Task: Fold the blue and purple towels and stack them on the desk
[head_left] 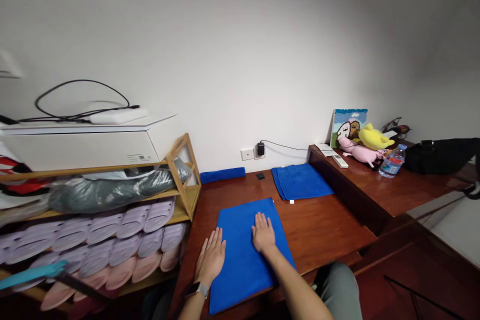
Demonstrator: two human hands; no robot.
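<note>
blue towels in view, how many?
3: a folded towel under the right hand, another folded towel on the desk, a rolled towel by the wall. More may be hidden.

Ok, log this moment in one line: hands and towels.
left hand: open, beside blue towel | right hand: flat on towel | second towel: farther along desk

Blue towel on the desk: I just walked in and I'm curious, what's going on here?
A person has their right hand flat on a folded blue towel on a wooden desk, and their left hand spread at the towel's left edge. A second folded blue towel lies farther along the desk, and a narrow blue towel sits against the wall. Lilac slippers fill a wooden shelf to the left.
</note>
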